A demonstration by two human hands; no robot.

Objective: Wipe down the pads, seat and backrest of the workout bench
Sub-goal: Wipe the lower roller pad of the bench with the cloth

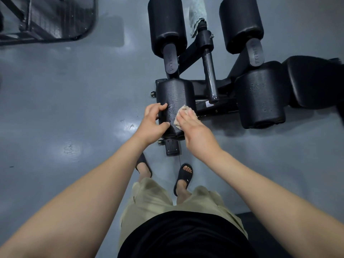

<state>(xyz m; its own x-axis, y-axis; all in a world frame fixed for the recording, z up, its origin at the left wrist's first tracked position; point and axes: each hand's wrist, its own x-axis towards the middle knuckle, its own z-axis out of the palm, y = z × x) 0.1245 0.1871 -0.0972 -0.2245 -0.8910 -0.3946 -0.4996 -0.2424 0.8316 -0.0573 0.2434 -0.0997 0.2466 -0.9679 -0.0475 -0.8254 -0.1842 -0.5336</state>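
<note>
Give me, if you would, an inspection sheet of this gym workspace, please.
Surface: grey floor, glossy, small wet marks.
Job's things: left roller pad beaded with droplets, beige cloth on it; right roller pad also spotted; seat pad at right.
Clutter: grey towel hanging at the top of the view.
Hands: left hand grips the left roller pad; right hand presses the cloth flat.
Cables: nothing seen.
Surroundings: black machine frame at top left.

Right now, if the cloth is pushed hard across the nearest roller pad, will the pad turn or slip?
It may turn: the nearest roller pad is a cylinder, and the left hand grips it, perhaps steadying. Droplets suggest slipperiness.
</note>
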